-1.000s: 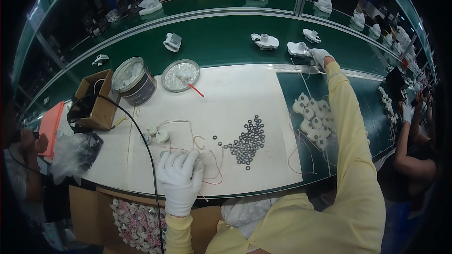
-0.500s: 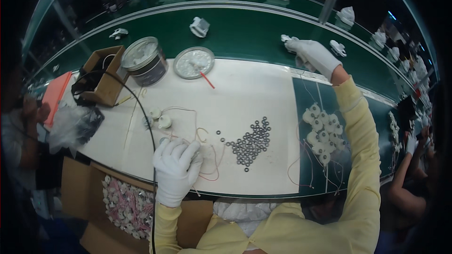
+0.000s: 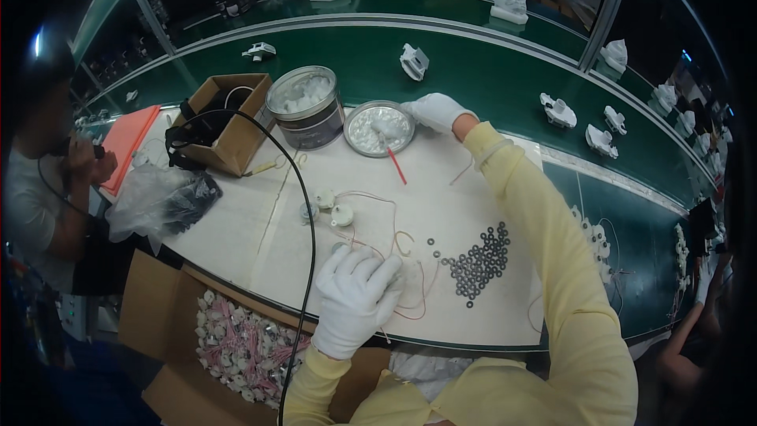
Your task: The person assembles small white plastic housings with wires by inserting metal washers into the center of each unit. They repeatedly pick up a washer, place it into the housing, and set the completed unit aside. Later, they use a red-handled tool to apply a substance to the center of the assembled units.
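My left hand (image 3: 355, 296), in a white glove, is curled with fingers bent together over thin pink wires (image 3: 424, 292) at the near edge of the white worktop. A small round metallic piece (image 3: 340, 247) shows at its fingertips; what lies inside the grip is hidden. Just beyond sit several small cream round parts with wires (image 3: 341, 214). My right hand (image 3: 441, 113), also gloved, reaches to the right rim of a round metal lid (image 3: 359, 147) smeared with white paste. Its fingers are closed, and their contents cannot be made out. A red stick (image 3: 397, 166) leans out of the lid.
Dark small rings (image 3: 477, 260) lie heaped right of centre. A tin (image 3: 307, 110) and a cardboard box (image 3: 236, 142) stand at the back left. Cream parts (image 3: 597, 244) rest beyond my right forearm. White parts (image 3: 558, 110) lie on the green belt. A carton (image 3: 169, 308) of wired parts sits below.
My right hand has moved left from a white part on the green belt to the lid's rim. The view has turned, shifting everything rightward. My left hand stays curled beside the cream parts.
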Motion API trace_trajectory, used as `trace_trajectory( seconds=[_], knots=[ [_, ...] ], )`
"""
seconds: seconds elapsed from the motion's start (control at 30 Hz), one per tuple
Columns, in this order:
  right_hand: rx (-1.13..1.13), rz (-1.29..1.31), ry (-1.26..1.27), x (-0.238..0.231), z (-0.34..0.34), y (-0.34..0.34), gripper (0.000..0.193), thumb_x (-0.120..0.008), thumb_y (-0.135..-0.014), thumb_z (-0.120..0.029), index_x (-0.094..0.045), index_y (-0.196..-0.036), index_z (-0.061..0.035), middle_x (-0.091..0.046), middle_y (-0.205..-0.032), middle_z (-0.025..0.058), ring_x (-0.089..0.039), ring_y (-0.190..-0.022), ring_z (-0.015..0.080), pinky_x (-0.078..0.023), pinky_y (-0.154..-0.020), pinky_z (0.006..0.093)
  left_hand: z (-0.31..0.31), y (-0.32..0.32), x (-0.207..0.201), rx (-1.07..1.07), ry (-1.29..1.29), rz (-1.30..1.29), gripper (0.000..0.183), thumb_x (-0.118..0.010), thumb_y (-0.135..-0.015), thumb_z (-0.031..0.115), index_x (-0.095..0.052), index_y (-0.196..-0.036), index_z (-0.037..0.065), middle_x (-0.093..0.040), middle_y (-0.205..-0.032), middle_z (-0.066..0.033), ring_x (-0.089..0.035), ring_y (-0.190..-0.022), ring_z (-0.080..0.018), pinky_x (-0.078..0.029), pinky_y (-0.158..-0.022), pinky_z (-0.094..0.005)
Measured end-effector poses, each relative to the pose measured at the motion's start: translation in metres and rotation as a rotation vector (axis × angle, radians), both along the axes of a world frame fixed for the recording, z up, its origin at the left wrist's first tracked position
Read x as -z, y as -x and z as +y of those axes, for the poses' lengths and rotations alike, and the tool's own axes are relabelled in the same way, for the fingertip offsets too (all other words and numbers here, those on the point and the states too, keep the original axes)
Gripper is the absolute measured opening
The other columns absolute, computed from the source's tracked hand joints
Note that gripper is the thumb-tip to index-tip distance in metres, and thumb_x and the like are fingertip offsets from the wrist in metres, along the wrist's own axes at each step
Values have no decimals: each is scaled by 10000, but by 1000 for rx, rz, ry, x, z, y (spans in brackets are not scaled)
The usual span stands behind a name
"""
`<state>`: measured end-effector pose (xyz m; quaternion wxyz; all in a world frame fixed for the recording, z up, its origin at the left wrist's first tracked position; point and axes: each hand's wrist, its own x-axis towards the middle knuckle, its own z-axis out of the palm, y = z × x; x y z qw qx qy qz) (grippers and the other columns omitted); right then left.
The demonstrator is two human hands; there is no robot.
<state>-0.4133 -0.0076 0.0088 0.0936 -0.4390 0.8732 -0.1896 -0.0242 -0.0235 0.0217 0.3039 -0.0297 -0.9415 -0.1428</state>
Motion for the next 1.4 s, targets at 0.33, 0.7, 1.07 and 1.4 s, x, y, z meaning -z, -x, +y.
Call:
trace_trajectory(
  seconds=[0.33,0.7,1.07,1.4],
  knots=[
    [225,-540,274,-130,76,-78,692,-594,-934,-624,-710,-960,57,-598,-577,64,-441,-449,59,-281,-396,212,-1,-1,2,-18,-29,-2,332,-782,-731,190,-695,-1039,102,-625,-922,-72,-607,-981,-287,-464,-932,-507],
    [-407,-691,398,-165,328,-248,301,-755,-850,-126,-685,-1119,-11,-680,-1004,135,-615,-825,227,-508,-730,329,6,4,8,5,-26,58,329,-769,-765,132,-695,-1083,90,-623,-942,-72,-603,-992,-299,-457,-972,-522],
    [39,-156,120,-62,289,-262,434,-731,-839,-84,-620,-1250,0,-641,-1029,117,-620,-792,221,-504,-708,320,0,0,10,14,-13,27,333,-770,-760,124,-695,-1081,81,-631,-939,-71,-606,-970,-304,-465,-971,-510],
    [-109,-528,573,-148,385,-274,626,-826,-768,-240,-628,-1280,59,-698,-1054,242,-700,-739,232,-564,-671,320,-2,-4,11,7,14,22,354,-766,-768,112,-690,-1113,93,-635,-960,-68,-608,-984,-308,-464,-972,-520]
  ],
)
